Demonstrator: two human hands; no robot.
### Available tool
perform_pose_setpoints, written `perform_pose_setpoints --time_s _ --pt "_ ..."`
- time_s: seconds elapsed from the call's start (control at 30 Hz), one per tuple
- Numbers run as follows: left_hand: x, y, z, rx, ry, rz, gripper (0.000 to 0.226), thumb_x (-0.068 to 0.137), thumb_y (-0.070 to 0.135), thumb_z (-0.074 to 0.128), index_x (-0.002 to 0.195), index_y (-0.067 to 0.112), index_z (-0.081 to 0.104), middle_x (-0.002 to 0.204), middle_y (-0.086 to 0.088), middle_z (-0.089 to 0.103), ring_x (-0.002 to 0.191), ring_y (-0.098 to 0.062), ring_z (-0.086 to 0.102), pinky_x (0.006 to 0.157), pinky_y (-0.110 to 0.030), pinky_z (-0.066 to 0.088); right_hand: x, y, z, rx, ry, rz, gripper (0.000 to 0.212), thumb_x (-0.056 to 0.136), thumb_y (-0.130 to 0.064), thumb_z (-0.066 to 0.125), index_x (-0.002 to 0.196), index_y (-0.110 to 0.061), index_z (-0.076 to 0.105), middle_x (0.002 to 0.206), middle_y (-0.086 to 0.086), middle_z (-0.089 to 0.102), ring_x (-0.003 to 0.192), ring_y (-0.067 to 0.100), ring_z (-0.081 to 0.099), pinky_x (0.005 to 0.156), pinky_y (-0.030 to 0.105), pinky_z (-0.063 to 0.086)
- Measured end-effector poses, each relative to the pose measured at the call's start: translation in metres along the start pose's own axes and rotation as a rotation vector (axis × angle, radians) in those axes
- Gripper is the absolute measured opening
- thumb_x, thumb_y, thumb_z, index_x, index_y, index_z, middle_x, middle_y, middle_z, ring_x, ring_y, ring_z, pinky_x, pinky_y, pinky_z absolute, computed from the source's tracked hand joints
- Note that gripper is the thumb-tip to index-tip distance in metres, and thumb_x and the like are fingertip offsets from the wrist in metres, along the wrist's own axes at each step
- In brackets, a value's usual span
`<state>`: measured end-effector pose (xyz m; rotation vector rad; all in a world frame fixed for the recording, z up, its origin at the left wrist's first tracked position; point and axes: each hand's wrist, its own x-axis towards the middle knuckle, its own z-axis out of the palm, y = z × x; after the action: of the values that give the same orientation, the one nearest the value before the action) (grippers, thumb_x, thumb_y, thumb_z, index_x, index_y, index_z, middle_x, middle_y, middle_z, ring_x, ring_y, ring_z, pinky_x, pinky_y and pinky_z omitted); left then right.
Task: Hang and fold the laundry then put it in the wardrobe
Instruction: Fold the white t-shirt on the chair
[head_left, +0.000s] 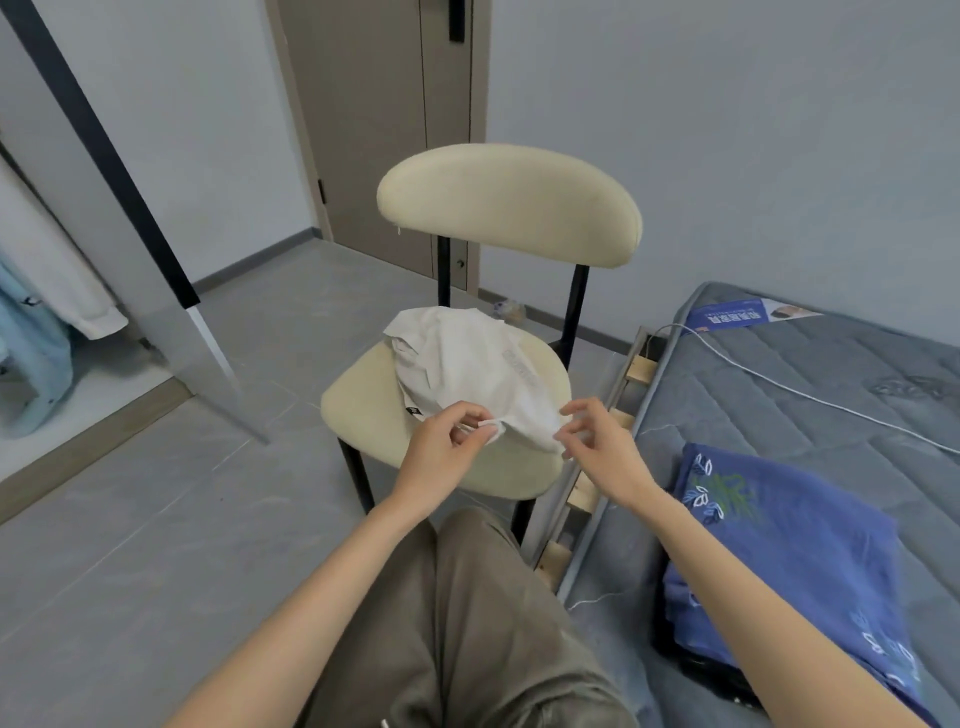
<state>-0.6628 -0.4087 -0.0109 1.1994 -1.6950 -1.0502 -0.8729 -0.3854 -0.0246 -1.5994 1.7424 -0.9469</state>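
Note:
A white garment (467, 364) lies crumpled on the seat of a cream chair (374, 410) in front of me. My left hand (447, 447) pinches the garment's near edge between thumb and fingers. My right hand (597, 441) pinches the same edge a little further right, fingers curled round the cloth. A folded blue garment (779, 551) with a white leaf print lies on the grey mattress (810, 395) at the right. At the far left, an open wardrobe (78, 291) holds hanging light blue and white clothes.
A closed brown door (384, 130) stands behind the chair. A white cable (779, 379) runs across the mattress, and a blue label sits at its far end. Grey tiled floor (156, 519) spreads to the left. My knee in olive trousers (467, 623) is below the chair.

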Motion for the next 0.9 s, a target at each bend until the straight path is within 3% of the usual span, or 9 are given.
perform_pose_setpoints --time_s 0.13,0.23,0.3,0.43,0.53,0.67,0.8,0.9 --pt "0.000 0.015 0.008 0.016 -0.032 0.058 0.003 0.087 0.019 0.066 0.085 0.021 0.067 0.076 0.016 0.063 0.058 0.004 0.049 0.060 -0.007 0.037 -0.013 -0.021 0.008 -0.004 -0.124 -0.106 0.038 0.092 -0.020 0.059 0.126 -0.031 0.046 0.088 -0.008 0.067 0.065 0.006 0.066 0.070 0.026 0.054" --pt "-0.002 0.027 0.009 0.033 -0.020 0.122 0.012 0.086 0.019 0.067 0.082 0.031 0.065 0.074 0.021 0.063 0.060 0.003 0.050 0.060 -0.009 0.038 -0.014 -0.029 0.014 0.034 -0.126 -0.122 0.029 0.091 -0.025 0.061 0.119 -0.029 0.054 0.079 -0.006 0.070 0.063 0.012 0.065 0.071 0.033 0.056" --pt "-0.004 0.034 0.007 0.041 -0.021 0.152 0.011 0.086 0.020 0.068 0.083 0.031 0.066 0.074 0.022 0.064 0.061 0.001 0.050 0.060 -0.011 0.039 -0.014 -0.033 0.016 0.082 -0.053 -0.153 0.014 0.096 -0.022 0.053 0.107 -0.026 0.060 0.075 -0.004 0.069 0.062 0.017 0.064 0.069 0.039 0.056" --pt "-0.003 0.038 0.002 0.054 -0.066 0.198 0.011 0.088 0.021 0.065 0.094 0.030 0.067 0.084 0.014 0.068 0.077 -0.005 0.059 0.068 -0.016 0.044 -0.012 -0.040 0.007 0.203 0.155 -0.116 0.023 0.101 -0.010 0.036 0.097 -0.017 0.058 0.076 0.003 0.066 0.065 0.018 0.060 0.070 0.043 0.051" --pt "0.004 0.026 -0.001 0.104 -0.061 0.186 0.023 0.089 0.023 0.062 0.111 0.031 0.061 0.101 0.013 0.065 0.087 -0.005 0.058 0.075 -0.015 0.044 -0.016 -0.047 -0.011 0.236 0.250 -0.124 0.023 0.101 -0.009 0.034 0.094 -0.015 0.055 0.080 0.008 0.061 0.068 0.009 0.051 0.064 0.027 0.043" --pt "0.015 -0.006 0.003 0.276 -0.090 0.107 0.053 0.087 0.026 0.066 0.134 0.031 0.042 0.128 0.011 0.045 0.114 -0.007 0.046 0.097 -0.019 0.038 -0.020 -0.057 -0.038 0.311 0.381 -0.125 0.026 0.100 -0.004 0.033 0.093 -0.014 0.056 0.082 -0.008 0.058 0.066 -0.009 0.050 0.061 0.008 0.039" --pt "0.024 -0.014 0.019 0.273 -0.133 0.088 0.077 0.081 0.032 0.072 0.145 0.034 0.028 0.143 0.009 0.032 0.127 0.001 0.028 0.105 -0.021 0.026 -0.021 -0.065 -0.060 0.418 0.411 -0.135 0.034 0.100 -0.005 0.036 0.084 -0.024 0.058 0.082 -0.009 0.062 0.070 -0.009 0.057 0.065 0.008 0.044" --pt "0.035 -0.004 0.040 0.268 -0.212 0.076 0.081 0.075 0.048 0.073 0.142 0.046 0.026 0.144 0.016 0.034 0.128 -0.002 0.032 0.103 -0.027 0.031 -0.018 -0.073 -0.070 0.527 0.360 -0.137 0.030 0.101 -0.009 0.038 0.088 -0.019 0.062 0.084 -0.004 0.067 0.078 0.003 0.066 0.071 0.016 0.051"
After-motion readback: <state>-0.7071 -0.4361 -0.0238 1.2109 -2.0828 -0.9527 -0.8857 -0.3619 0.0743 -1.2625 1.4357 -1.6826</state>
